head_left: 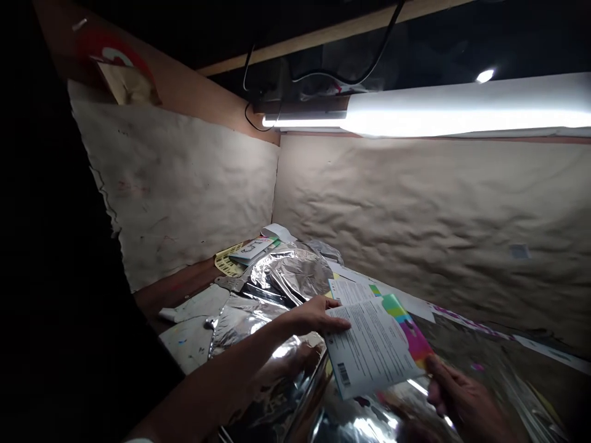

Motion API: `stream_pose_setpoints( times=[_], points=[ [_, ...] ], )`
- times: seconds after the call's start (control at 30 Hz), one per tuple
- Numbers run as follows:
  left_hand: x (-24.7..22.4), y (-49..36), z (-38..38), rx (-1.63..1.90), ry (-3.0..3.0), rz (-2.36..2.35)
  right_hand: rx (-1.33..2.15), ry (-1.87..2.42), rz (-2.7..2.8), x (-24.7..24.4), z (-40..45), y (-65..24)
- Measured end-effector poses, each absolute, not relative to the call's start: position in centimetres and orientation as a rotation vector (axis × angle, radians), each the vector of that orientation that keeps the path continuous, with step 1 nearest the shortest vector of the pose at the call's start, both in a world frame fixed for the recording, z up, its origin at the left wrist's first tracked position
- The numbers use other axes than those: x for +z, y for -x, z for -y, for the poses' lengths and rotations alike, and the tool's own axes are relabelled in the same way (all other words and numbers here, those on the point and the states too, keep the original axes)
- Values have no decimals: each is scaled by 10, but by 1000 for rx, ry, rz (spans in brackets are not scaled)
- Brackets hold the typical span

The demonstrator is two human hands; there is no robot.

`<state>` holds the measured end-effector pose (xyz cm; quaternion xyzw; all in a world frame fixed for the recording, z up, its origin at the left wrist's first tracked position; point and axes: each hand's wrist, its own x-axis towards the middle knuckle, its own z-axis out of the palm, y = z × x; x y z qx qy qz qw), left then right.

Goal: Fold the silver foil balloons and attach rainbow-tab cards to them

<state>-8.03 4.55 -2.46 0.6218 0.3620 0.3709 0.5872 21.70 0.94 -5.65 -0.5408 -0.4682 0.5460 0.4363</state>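
Note:
A thin white booklet [369, 344] with small printed text, a barcode and a green, blue and magenta edge is held tilted above the table. My left hand [318, 317] grips its left edge, thumb on top and the other fingers hidden under it. At its lower right corner, my right hand [455, 391] pinches the coloured edge. Just behind it lies a similar white printed booklet [353, 290], partly covered by the held one. Shiny silver foil film [258, 314] spreads beneath my left arm and the booklet.
Another booklet [253, 249] lies on a yellow perforated piece [226, 263] at the back left. Paper-covered walls [415, 203] close in the table's left and back sides. A bright tube lamp [415, 123] runs along the back, with a black cable [369, 71] hanging above it.

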Motion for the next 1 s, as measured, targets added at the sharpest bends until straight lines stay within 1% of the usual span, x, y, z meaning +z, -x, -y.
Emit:
stream_pose_setpoints(
  times=[0.07, 0.13, 0.2, 0.27, 0.37, 0.47, 0.53, 0.6, 0.73, 0.87, 1.0],
  points=[
    [-9, 92, -50, 906, -1656, -970, 1441, 1268, 1017, -55, -4, -207],
    [15, 115, -55, 1033, -1789, -1160, 1484, 1225, 941, -52, -1, -202],
    [42, 150, -61, 1173, -1831, -1382, 1440, 1243, 988, -52, -1, -204],
    [66, 190, -66, 1300, -1854, -1705, 1362, 1289, 1114, -54, -5, -211],
    [78, 238, -76, 1313, -1851, -2174, 1204, 1311, 1293, -60, -10, -217],
    [53, 260, -86, 1075, -1871, -2433, 1082, 1332, 1412, -64, -8, -214],
    [26, 263, -91, 890, -1898, -2489, 1010, 1360, 1539, -65, -5, -212],
    [3, 262, -96, 779, -1929, -2511, 872, 1371, 1689, -66, -4, -213],
    [-22, 254, -104, 779, -1985, -2576, 607, 1400, 1894, -71, -16, -218],
    [-37, 241, -112, 747, -1950, -2645, 336, 1424, 2207, -71, -56, -197],
    [-56, 232, -114, 734, -1928, -2682, 330, 1633, 2533, -69, -115, -158]
  ],
)
